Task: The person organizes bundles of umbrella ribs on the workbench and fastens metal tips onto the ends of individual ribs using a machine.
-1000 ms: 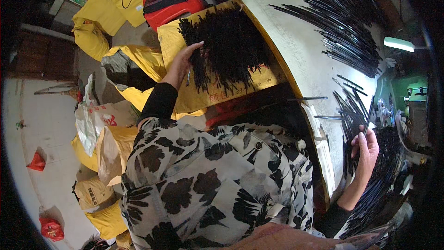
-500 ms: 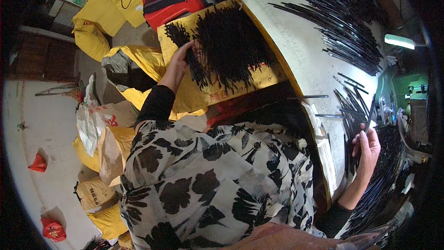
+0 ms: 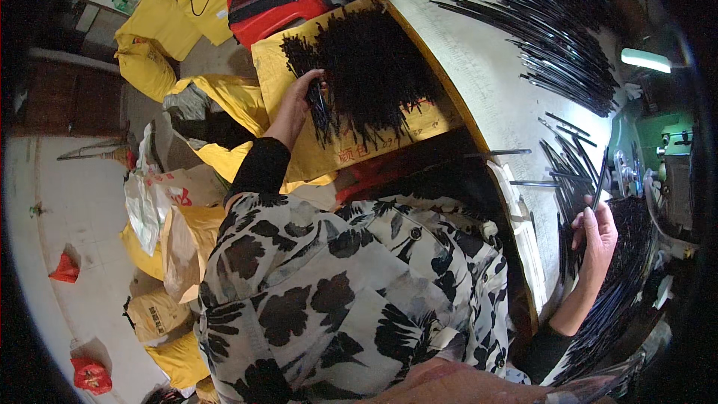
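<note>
My left hand (image 3: 301,97) is closed round a bundle of thin black rods (image 3: 320,116). That bundle lies against the left side of a large heap of like black rods (image 3: 374,67) on a yellow sack-like sheet (image 3: 277,60). At the right, my right hand (image 3: 596,232) pinches one slim black rod (image 3: 603,172), which points upward past the fingertips. Under and beside that hand, loose black rods (image 3: 572,168) are scattered on the pale worktable (image 3: 516,116). Some of the right fingers are hidden behind the thumb.
More black rods (image 3: 557,45) lie along the table's far part, and another heap (image 3: 617,292) is right of my right forearm. A green machine (image 3: 673,138) stands at the right under a lamp (image 3: 645,60). Yellow bags (image 3: 146,67) and a red case (image 3: 280,19) are at the left.
My left hand has shifted slightly right, bringing the bundle against the heap's side. My right hand still pinches the rod in nearly the same place.
</note>
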{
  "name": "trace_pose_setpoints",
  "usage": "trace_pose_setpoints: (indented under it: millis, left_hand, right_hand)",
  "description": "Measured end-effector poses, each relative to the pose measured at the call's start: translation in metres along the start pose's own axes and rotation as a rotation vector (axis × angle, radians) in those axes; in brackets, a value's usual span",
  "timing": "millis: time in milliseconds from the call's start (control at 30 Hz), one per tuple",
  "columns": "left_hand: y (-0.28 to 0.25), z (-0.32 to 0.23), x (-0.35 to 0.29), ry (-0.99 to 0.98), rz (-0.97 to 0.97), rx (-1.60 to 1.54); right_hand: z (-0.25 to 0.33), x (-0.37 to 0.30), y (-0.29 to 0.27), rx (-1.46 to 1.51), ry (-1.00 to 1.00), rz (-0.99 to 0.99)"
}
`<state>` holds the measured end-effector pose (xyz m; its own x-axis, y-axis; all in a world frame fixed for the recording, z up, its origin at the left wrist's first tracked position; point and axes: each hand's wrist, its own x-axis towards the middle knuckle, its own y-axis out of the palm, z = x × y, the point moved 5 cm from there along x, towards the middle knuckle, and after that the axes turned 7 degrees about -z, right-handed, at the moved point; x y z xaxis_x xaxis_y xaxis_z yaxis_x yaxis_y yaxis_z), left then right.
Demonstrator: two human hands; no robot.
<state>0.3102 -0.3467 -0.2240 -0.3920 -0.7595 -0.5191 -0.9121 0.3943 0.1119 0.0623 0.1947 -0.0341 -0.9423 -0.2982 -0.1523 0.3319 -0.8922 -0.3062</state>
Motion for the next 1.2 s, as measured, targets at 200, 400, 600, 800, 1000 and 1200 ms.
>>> trace_pose_setpoints:
  millis: [200, 400, 600, 800, 1000, 1200]
  left_hand:
    - [-0.021, 0.021, 0.024, -0.159, 0.12, -0.105]
    - [0.004, 0.007, -0.001, -0.163, 0.15, -0.053]
    - [-0.004, 0.012, 0.001, -0.136, 0.071, 0.057]
    - [-0.032, -0.019, 0.011, 0.024, -0.206, -0.072]
    - [-0.023, -0.071, 0.003, 0.186, -0.291, 0.097]
    - [-0.005, -0.078, -0.006, 0.223, -0.322, -0.014]
  right_hand:
    - [0.001, 0.005, 0.015, -0.034, 0.007, 0.039]
    - [-0.003, 0.005, 0.003, -0.003, 0.008, 0.015]
    - [-0.004, 0.008, 0.007, -0.012, 0.007, 0.031]
    - [0.0, 0.004, 0.005, -0.019, 0.013, 0.027]
    - [0.002, 0.006, 0.008, -0.013, -0.007, 0.045]
    - [-0.001, 0.007, 0.009, -0.018, -0.003, 0.042]
